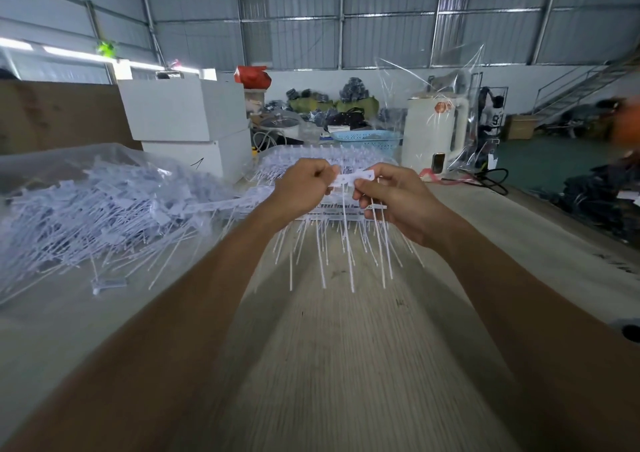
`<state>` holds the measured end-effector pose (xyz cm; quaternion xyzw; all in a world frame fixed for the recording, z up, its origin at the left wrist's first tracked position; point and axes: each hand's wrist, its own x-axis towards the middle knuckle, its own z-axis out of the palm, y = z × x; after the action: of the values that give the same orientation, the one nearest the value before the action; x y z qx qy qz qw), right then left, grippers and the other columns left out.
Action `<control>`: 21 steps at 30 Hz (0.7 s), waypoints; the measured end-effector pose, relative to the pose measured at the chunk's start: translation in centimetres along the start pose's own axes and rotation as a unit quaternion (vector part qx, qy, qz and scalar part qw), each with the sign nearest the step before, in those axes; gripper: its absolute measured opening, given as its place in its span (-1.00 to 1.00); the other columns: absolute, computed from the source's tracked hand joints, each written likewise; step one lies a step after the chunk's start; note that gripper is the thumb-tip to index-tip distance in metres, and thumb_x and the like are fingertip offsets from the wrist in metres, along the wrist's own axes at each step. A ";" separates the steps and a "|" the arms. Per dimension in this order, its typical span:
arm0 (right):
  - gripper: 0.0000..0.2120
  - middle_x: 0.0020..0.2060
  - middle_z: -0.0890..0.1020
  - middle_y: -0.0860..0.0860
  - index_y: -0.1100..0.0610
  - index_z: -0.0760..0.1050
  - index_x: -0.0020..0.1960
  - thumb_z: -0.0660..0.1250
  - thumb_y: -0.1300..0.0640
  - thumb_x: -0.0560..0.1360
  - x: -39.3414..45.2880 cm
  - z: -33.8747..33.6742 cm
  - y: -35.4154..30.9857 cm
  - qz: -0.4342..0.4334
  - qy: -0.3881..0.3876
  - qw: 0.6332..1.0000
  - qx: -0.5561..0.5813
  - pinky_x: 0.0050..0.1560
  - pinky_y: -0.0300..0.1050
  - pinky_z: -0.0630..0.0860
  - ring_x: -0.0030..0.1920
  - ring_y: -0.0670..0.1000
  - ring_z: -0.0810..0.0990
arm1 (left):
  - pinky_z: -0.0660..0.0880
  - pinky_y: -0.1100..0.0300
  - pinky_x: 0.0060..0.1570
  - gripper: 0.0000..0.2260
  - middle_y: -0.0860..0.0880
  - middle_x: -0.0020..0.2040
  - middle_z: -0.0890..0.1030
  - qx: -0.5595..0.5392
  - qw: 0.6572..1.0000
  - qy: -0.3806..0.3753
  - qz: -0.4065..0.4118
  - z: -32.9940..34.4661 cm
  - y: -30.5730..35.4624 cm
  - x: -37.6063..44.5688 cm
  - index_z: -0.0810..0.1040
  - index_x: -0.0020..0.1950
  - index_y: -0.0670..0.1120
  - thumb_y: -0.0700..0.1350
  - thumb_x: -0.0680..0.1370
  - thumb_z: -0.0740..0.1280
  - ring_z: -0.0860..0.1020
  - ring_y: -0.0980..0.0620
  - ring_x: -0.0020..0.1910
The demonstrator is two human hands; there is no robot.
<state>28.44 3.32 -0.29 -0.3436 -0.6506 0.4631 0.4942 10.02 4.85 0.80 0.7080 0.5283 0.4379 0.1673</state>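
Left hand: we see our left hand (304, 185) just above the middle of the view, curled into a fist around one end of a white plastic strip (356, 176).
Right hand: our right hand (394, 199) sits at 3 o'clock from the left one, close beside it. Its thumb and fingers pinch the strip's other end.
Strip: it is held in the air between both hands, above the pale wooden table (346, 365). Long thin tails (349, 251) fan down from it toward 6 o'clock.
Stack: at 12 o'clock from the hands, a flat stack of similar white ties (322, 161) lies on the table, partly hidden by the hands.
Pile: at 9 o'clock, a large loose pile of ties (104, 202) spills from a clear plastic bag (52, 164).
Boxes: at 10 o'clock, two white boxes (183, 112) stand one on the other.
Basket: at 1 o'clock, farther back, we see a pale blue basket (367, 138).
Appliance: at 2 o'clock, a white appliance (436, 129) stands wrapped in clear film, with a dark phone (439, 163) at its base.
Cable: at 3 o'clock, a black cable (491, 178) loops near the table's edge.
Background: at 12 o'clock, far off, dark bundles (349, 105) are heaped along the wall.
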 end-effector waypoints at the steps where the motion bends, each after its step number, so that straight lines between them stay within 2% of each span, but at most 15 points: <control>1: -0.90 -0.23 0.63 0.15 0.28 0.54 0.07 0.38 0.29 0.57 -0.1 0.0 0.1 0.002 -0.004 1.000 -0.013 -0.28 -0.16 0.59 -0.30 -0.02 0.58 | 0.37 0.10 -0.14 -0.62 0.02 -0.38 0.48 0.000 1.000 0.003 -0.007 0.0 0.2 0.1 0.39 -0.34 -0.07 -0.02 0.67 0.25 0.61 -0.05 -0.21; 4: -0.89 -0.23 0.63 0.16 0.30 0.53 0.06 0.39 0.29 0.57 -0.1 -0.3 0.1 -0.010 -0.008 0.999 -0.043 -0.24 -0.11 0.61 -0.27 0.02 0.59 | 0.29 0.14 -0.25 -0.62 -0.04 -0.42 0.45 -0.005 1.000 0.003 -0.013 0.1 0.7 0.1 0.41 -0.35 -0.11 -0.04 0.66 0.26 0.44 -0.02 -0.38; 7: -0.87 -0.24 0.62 0.16 0.35 0.52 0.06 0.38 0.29 0.57 -0.1 -0.4 0.2 -0.047 0.005 0.995 -0.089 -0.24 -0.09 0.62 -0.29 0.03 0.58 | 0.27 0.13 -0.24 -0.59 -0.02 -0.46 0.35 -0.020 0.999 -0.001 -0.027 0.1 0.8 0.2 0.33 -0.39 -0.07 -0.05 0.65 0.28 0.48 -0.01 -0.29; 10: -0.91 -0.22 0.61 0.23 0.34 0.54 0.02 0.39 0.31 0.56 0.0 0.0 0.3 -0.096 0.024 0.982 -0.160 -0.28 -0.02 0.62 -0.32 0.08 0.58 | 0.26 0.13 -0.24 -0.64 -0.09 -0.40 0.42 -0.046 0.998 -0.008 -0.053 0.0 0.4 0.2 0.42 -0.33 -0.11 -0.04 0.64 0.30 0.43 0.00 -0.34; 12: -0.93 -0.23 0.62 0.21 0.29 0.58 0.00 0.41 0.28 0.55 0.4 0.2 0.3 -0.151 0.044 0.955 -0.253 -0.24 -0.01 0.60 -0.33 0.09 0.59 | 0.27 0.15 -0.23 -0.61 -0.03 -0.44 0.47 -0.069 0.995 -0.003 -0.073 -0.2 0.0 0.3 0.44 -0.39 -0.10 -0.04 0.63 0.32 0.39 0.00 -0.38; 13: -0.93 -0.25 0.62 0.14 0.25 0.60 -0.01 0.43 0.25 0.54 0.6 0.4 0.4 -0.181 0.053 0.933 -0.307 -0.23 -0.08 0.57 -0.33 0.03 0.58 | 0.29 0.16 -0.24 -0.58 0.02 -0.47 0.48 -0.073 0.994 0.001 -0.081 -0.3 -0.2 0.3 0.44 -0.44 -0.07 -0.04 0.62 0.33 0.40 0.00 -0.38; 16: -0.93 -0.27 0.57 -0.02 0.17 0.62 0.00 0.43 0.18 0.55 0.9 0.7 0.4 -0.245 0.070 0.879 -0.403 -0.22 -0.21 0.34 -0.28 -0.04 0.49 | 0.32 0.18 -0.23 -0.60 0.07 -0.49 0.50 -0.077 0.993 0.008 -0.088 -0.5 -0.5 0.5 0.46 -0.44 -0.01 -0.03 0.61 0.35 0.44 0.06 -0.41; 19: -0.93 -0.20 0.63 0.04 0.19 0.61 0.00 0.40 0.18 0.57 1.0 0.8 0.6 -0.277 0.062 0.848 -0.447 -0.13 -0.06 0.44 -0.20 0.08 0.54 | 0.34 0.17 -0.21 -0.63 0.05 -0.47 0.51 -0.081 0.992 0.000 -0.094 -0.5 -0.6 0.5 0.48 -0.42 -0.01 -0.04 0.60 0.36 0.45 0.08 -0.41; 21: -0.92 -0.19 0.62 0.07 0.20 0.58 -0.01 0.35 0.19 0.60 1.0 0.7 0.7 -0.298 0.045 0.826 -0.476 -0.15 0.04 0.48 -0.19 0.14 0.53 | 0.31 0.17 -0.24 -0.59 0.10 -0.54 0.47 -0.083 0.991 -0.008 -0.102 -0.6 -0.7 0.6 0.43 -0.47 0.00 -0.08 0.58 0.38 0.41 0.08 -0.44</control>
<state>27.46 4.25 -0.68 -0.3461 -0.8383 -0.0892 0.4117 9.20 5.49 0.89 0.6377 0.5577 0.4555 0.2735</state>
